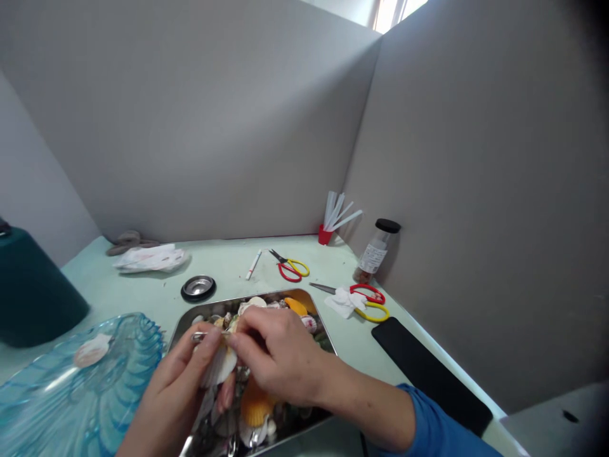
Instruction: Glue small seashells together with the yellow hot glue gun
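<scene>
A white ribbed scallop shell (222,368) is in my left hand (177,374), its fingers closed around the top edge. A small shiny metal piece (198,336) shows between the left fingertips; its kind is unclear. My right hand (288,355) pinches at the same top edge, its fingertips close to the left thumb. What the right fingers grip is too small to make out. Both hands are above a metal tray (328,336) of mixed shells, among them an orange scallop shell (255,406) and a yellow-orange one (295,306).
Left is a blue glass plate (126,346) with a pale shell (92,351), near a dark green object (35,292). Behind lie a round metal-centred lid (198,287), a marker (254,265) and scissors (291,266). Right are more scissors (368,298), a jar (375,254) and a black slab (428,374).
</scene>
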Available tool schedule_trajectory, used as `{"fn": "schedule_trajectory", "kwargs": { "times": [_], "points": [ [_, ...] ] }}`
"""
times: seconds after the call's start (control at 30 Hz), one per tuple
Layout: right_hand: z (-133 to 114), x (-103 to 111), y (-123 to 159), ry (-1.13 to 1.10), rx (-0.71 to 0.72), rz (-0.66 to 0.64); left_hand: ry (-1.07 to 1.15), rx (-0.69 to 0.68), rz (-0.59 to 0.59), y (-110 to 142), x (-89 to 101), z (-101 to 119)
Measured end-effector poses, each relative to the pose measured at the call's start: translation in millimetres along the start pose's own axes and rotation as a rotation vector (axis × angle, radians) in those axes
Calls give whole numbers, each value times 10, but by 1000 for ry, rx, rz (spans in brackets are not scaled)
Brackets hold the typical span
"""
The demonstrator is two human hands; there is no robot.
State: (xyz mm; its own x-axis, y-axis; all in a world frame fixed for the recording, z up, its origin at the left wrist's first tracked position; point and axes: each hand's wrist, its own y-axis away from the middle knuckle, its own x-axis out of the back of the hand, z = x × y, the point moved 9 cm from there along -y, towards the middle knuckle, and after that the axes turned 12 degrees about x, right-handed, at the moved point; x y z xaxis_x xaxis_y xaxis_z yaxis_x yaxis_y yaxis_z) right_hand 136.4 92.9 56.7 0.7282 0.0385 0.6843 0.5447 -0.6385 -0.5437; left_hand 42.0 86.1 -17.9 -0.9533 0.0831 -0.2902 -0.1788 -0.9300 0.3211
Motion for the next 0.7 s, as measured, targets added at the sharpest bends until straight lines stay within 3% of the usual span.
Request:
{"fn": "schedule_trajectory", "kwargs": {
  "times": [0.17,0.33,0.7],
  "points": [
    [37,-13,10,-17,-59,12,-22,-84,-43,26,-54,64],
    [48,-54,15,-55,-66,-15,-57,-84,-84,-4,-27,30],
    [54,-61,13,-91,-88,-39,-155,-178,-27,36,22,124]
  ]
}}
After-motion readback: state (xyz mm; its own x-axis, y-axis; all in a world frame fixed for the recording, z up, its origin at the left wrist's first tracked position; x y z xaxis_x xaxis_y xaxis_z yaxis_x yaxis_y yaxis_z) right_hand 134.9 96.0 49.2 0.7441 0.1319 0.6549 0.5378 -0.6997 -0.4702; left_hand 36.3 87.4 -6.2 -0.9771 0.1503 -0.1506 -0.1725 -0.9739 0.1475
